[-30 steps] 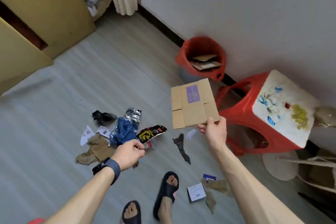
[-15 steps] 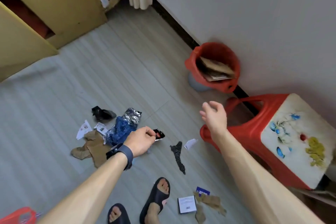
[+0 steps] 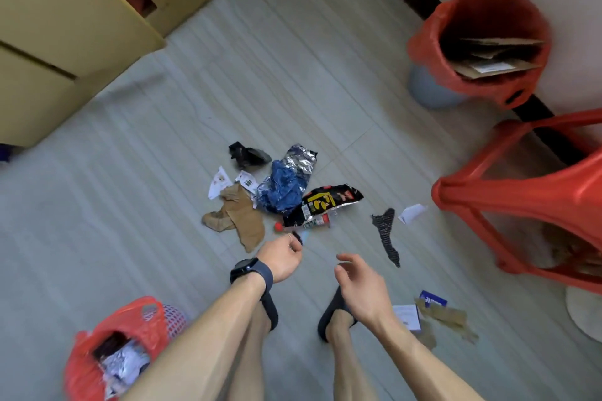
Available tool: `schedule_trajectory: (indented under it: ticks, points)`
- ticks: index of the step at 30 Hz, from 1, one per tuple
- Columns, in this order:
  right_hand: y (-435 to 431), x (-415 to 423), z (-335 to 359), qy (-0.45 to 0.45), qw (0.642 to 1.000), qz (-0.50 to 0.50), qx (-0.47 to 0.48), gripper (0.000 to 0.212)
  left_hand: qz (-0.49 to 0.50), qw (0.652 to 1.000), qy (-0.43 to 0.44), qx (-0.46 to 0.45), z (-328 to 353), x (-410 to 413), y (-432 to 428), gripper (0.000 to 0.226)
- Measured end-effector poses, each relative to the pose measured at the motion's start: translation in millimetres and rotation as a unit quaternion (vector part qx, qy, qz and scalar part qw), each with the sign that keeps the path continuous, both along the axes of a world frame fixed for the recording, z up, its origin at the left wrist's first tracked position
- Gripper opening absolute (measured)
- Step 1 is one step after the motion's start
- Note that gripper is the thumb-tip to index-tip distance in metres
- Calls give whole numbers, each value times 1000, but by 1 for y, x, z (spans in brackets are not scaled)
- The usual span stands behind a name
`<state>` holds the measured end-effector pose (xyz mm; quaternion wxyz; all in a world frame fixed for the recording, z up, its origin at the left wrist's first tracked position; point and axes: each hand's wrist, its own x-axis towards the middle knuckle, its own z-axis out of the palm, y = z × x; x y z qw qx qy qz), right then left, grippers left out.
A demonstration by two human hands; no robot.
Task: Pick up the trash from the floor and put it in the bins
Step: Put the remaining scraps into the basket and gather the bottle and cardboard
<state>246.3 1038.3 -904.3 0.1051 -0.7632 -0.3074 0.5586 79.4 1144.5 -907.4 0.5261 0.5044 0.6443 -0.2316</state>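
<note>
Trash lies in a pile on the grey floor: a black-and-yellow snack wrapper (image 3: 325,203), a blue and silver foil bag (image 3: 286,182), brown paper (image 3: 241,218), white paper slips (image 3: 219,185) and a dark crumpled piece (image 3: 247,155). My left hand (image 3: 283,257), with a watch on its wrist, hovers just below the pile and pinches a small dark and pale-blue scrap (image 3: 301,238). My right hand (image 3: 358,283) hangs beside it with fingers spread and nothing in it. A red-lined bin (image 3: 433,26) at the upper right holds flat cardboard (image 3: 495,55). Another red-lined bin (image 3: 81,368) at the lower left holds wrappers.
A red plastic stool (image 3: 508,198) stands at the right, with a black mesh strip (image 3: 387,234) and a white scrap (image 3: 412,213) near its foot. More paper and card bits (image 3: 436,316) lie beside my right sandal (image 3: 332,312). Yellow cabinet doors (image 3: 65,26) fill the upper left.
The cardboard left my right hand and now lies in the upper-right bin. That hand dropped back beside my left hand, which came off the pile with a small scrap. The view tilted downward.
</note>
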Motion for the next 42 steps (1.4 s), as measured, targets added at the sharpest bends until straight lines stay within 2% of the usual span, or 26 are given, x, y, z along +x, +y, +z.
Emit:
schedule_trajectory:
  ticks: [4,8,11,16,19,22,24,26,28,30,32,34,37,39,42]
  points:
    - [-23,-38,-7,-13,998,62,-20,24,1,999,29,-33,-15,-57,-22,5]
    - [-23,-75,-38,-30,995,76,-48,27,-19,999,23,-40,-44,-109,-23,7]
    - [-8,-103,-87,-39,992,94,-68,34,11,999,25,-36,-87,-150,-21,13]
    - [18,-119,-182,-92,983,130,-93,50,56,998,17,-4,-148,-185,-10,8]
    - [44,-116,-230,-137,987,72,-33,54,32,998,26,42,-190,-194,4,10]
    - [47,-113,-267,-207,977,-19,47,64,-1,996,35,81,-244,-189,4,43]
    - [44,-105,-288,-242,967,-9,77,69,-19,984,27,174,-274,-171,11,69]
    - [38,-93,-308,-255,961,25,102,72,-68,949,-7,306,-293,-144,22,89]
    - [35,-83,-334,-246,962,49,104,74,-182,902,-25,391,-313,-121,39,98]
    - [35,-79,-357,-215,972,55,81,73,-293,873,-23,389,-334,-105,59,93]
    - [37,-77,-371,-193,976,32,91,68,-343,876,0,340,-360,-94,72,79]
    - [39,-73,-381,-187,976,39,107,64,-327,891,20,314,-383,-88,75,68]
    - [44,-63,-391,-186,974,81,103,60,-320,876,37,360,-398,-77,68,63]
    - [56,-56,-394,-202,966,129,95,60,-309,869,23,386,-400,-77,67,59]
    - [80,-46,-396,-220,953,201,51,59,-267,883,-11,386,-384,-86,74,47]
